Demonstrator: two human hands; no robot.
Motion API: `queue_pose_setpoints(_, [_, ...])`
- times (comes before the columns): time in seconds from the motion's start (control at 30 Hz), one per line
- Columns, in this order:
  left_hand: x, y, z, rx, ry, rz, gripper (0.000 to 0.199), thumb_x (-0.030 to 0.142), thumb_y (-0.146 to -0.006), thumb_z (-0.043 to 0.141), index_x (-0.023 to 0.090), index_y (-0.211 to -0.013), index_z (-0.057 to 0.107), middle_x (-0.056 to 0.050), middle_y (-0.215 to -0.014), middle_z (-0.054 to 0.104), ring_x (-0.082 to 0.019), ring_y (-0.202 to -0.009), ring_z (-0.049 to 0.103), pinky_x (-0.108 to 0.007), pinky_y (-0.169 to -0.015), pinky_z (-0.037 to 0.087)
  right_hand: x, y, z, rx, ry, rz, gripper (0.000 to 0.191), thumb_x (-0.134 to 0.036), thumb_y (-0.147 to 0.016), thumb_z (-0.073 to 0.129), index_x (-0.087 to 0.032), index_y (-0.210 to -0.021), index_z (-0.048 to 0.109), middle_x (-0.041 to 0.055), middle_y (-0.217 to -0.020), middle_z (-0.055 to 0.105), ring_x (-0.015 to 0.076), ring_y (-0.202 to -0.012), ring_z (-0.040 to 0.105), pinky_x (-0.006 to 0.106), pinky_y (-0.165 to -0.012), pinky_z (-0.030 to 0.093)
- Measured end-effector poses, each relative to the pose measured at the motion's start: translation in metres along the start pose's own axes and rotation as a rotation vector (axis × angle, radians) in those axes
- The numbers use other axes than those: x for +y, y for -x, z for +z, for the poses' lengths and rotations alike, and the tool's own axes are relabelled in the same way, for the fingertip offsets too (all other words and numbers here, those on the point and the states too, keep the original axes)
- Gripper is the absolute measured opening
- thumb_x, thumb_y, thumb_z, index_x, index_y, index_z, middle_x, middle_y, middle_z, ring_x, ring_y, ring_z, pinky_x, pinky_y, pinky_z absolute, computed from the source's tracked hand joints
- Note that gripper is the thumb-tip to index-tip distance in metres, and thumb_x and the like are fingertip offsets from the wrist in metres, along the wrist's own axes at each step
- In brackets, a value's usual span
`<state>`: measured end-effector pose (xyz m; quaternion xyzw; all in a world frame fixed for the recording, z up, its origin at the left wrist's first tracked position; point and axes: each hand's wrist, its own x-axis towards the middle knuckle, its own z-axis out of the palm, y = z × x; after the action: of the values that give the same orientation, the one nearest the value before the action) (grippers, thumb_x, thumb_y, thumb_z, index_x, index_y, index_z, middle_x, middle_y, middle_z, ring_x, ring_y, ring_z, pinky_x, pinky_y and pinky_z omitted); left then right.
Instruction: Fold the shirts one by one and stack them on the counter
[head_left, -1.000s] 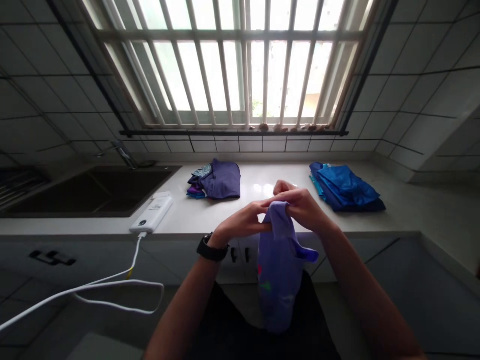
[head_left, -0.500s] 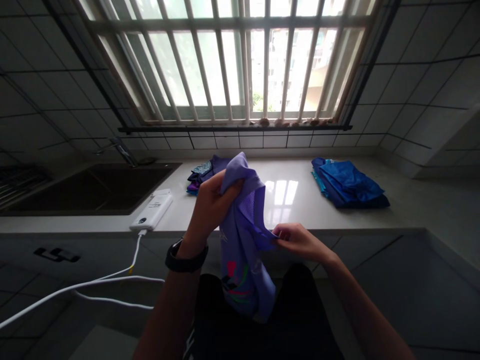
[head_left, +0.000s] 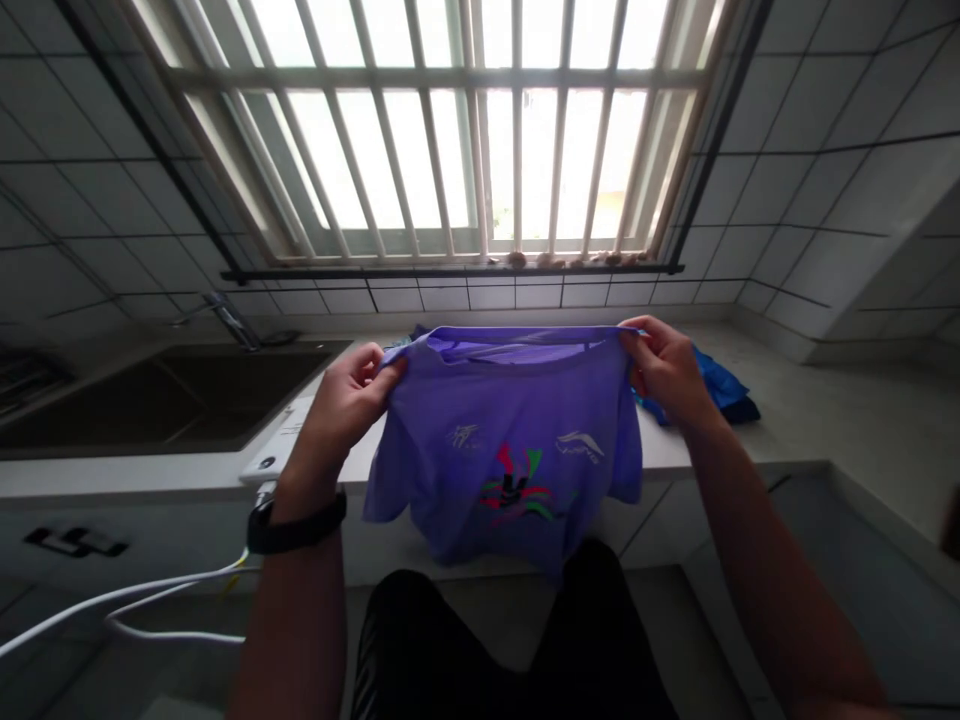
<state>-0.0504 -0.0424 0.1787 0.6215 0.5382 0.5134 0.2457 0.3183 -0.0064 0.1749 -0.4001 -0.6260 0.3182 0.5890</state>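
Observation:
A purple T-shirt (head_left: 480, 430) with a coloured print and small pale logos on its front hangs stretched out before me, neckline up. My left hand (head_left: 352, 395) pinches its left shoulder, fingers closed on the cloth. At the opposite shoulder my right hand (head_left: 664, 365) grips the fabric in the same way. The shirt's lower part droops past the front edge of the white counter (head_left: 322, 475), above my knees. Behind my right hand lies a blue folded garment pile (head_left: 724, 385), partly covered. The other clothes pile is almost wholly hidden behind the shirt.
To the left, a dark sink (head_left: 150, 405) with a faucet (head_left: 229, 320) is set into the counter. A white power bank (head_left: 266, 460) lies by the counter edge, its white cable (head_left: 97, 610) running down left. A barred window (head_left: 450, 170) is ahead.
The purple shirt, bunched and hanging from my left hand before, is now spread wide by its shoulders. My hands have moved apart, and the right one has risen.

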Motion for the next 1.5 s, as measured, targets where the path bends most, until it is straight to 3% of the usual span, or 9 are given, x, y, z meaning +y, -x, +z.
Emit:
queue_pose_setpoints(0.23, [0.005, 0.0, 0.003, -0.129, 0.038, 0.022, 0.033, 0.053, -0.076, 0.074, 0.02, -0.076, 0.067, -0.006, -0.086, 0.073, -0.021, -0.075, 0.065, -0.027, -0.056, 0.054, -0.017, -0.028, -0.015, 0.064, 0.073, -0.102, 0.033, -0.057, -0.088, 0.077, -0.024, -0.093, 0.072, -0.0059, -0.052, 0.054, 0.0097, -0.031, 0.042, 0.022, -0.03, 0.023])
queue_pose_setpoints(0.47, [-0.001, 0.003, 0.004, -0.119, -0.024, 0.007, 0.048, 0.059, -0.078, 0.076, 0.024, -0.07, 0.045, 0.005, -0.056, 0.046, -0.011, -0.047, 0.041, -0.021, -0.039, 0.031, -0.012, -0.028, -0.027, 0.093, 0.092, -0.132, 0.03, -0.05, -0.087, 0.079, -0.021, -0.092, 0.077, -0.005, -0.05, 0.056, 0.0088, -0.032, 0.04, 0.022, -0.03, 0.024])
queue_pose_setpoints(0.67, [-0.018, -0.051, 0.002, -0.099, -0.19, 0.129, 0.038, 0.049, -0.071, 0.082, 0.024, -0.076, 0.054, 0.002, -0.068, 0.063, -0.015, -0.06, 0.059, -0.023, -0.048, 0.043, 0.018, -0.088, -0.027, -0.037, 0.233, -0.07, 0.027, -0.045, -0.085, 0.082, -0.018, -0.089, 0.076, -0.0025, -0.052, 0.059, 0.0133, -0.039, 0.054, 0.025, -0.038, 0.045])
queue_pose_setpoints(0.77, [-0.026, -0.092, 0.021, 0.154, -0.404, 0.207, 0.021, 0.038, -0.084, 0.072, 0.023, -0.08, 0.058, -0.003, -0.082, 0.07, -0.021, -0.086, 0.07, -0.028, -0.069, 0.054, 0.031, -0.134, -0.002, -0.016, 0.419, -0.083, 0.029, -0.039, -0.092, 0.072, -0.015, -0.106, 0.078, 0.0091, -0.074, 0.074, 0.0256, -0.07, 0.074, 0.039, -0.065, 0.064])
queue_pose_setpoints(0.83, [-0.033, -0.108, 0.043, 0.264, -0.536, 0.155, 0.012, 0.031, -0.092, 0.06, 0.02, -0.097, 0.063, -0.008, -0.101, 0.074, -0.023, -0.103, 0.07, -0.033, -0.088, 0.055, 0.038, -0.15, 0.021, 0.005, 0.582, -0.137, 0.043, -0.033, -0.096, 0.064, -0.01, -0.133, 0.069, 0.0214, -0.118, 0.076, 0.0342, -0.117, 0.072, 0.049, -0.1, 0.059])
queue_pose_setpoints(0.93, [-0.052, -0.102, 0.083, 0.084, -0.622, 0.176, 0.043, 0.024, -0.083, 0.07, 0.01, -0.123, 0.063, -0.019, -0.139, 0.065, -0.026, -0.126, 0.065, -0.033, -0.106, 0.051, 0.058, -0.133, 0.058, -0.188, 0.849, -0.049, 0.072, -0.025, -0.099, 0.053, -0.002, -0.164, 0.032, 0.0255, -0.169, 0.034, 0.0318, -0.16, 0.03, 0.046, -0.128, 0.031])
queue_pose_setpoints(1.1, [-0.107, -0.055, 0.13, -0.337, -0.951, 0.177, 0.041, 0.024, -0.093, 0.061, 0.016, -0.133, 0.068, -0.019, -0.151, 0.061, -0.032, -0.144, 0.054, -0.045, -0.12, 0.043, 0.113, -0.049, 0.097, -0.588, 1.063, 0.363, 0.067, -0.034, -0.107, 0.036, -0.011, -0.169, 0.022, 0.0196, -0.176, 0.019, 0.0333, -0.163, 0.017, 0.057, -0.129, 0.023])
queue_pose_setpoints(1.23, [-0.137, -0.04, 0.138, -0.24, -1.023, 0.211, 0.042, 0.025, -0.101, 0.045, 0.015, -0.133, 0.07, -0.019, -0.151, 0.061, -0.034, -0.146, 0.051, -0.05, -0.122, 0.039, 0.142, -0.014, 0.102, -0.582, 1.179, 0.389, 0.065, -0.045, -0.11, 0.023, -0.018, -0.169, 0.026, 0.0167, -0.178, 0.011, 0.0394, -0.163, 0.011, 0.079, -0.122, 0.015])
queue_pose_setpoints(1.5, [-0.14, -0.042, 0.138, -0.167, -1.039, 0.187, 0.045, 0.026, -0.097, 0.045, 0.014, -0.131, 0.071, -0.019, -0.149, 0.062, -0.035, -0.144, 0.052, -0.051, -0.122, 0.036, 0.16, -0.042, 0.081, -0.619, 1.215, 0.33, 0.065, -0.046, -0.11, 0.018, -0.022, -0.17, 0.022, 0.0143, -0.179, 0.009, 0.0334, -0.164, 0.01, 0.078, -0.122, 0.016])
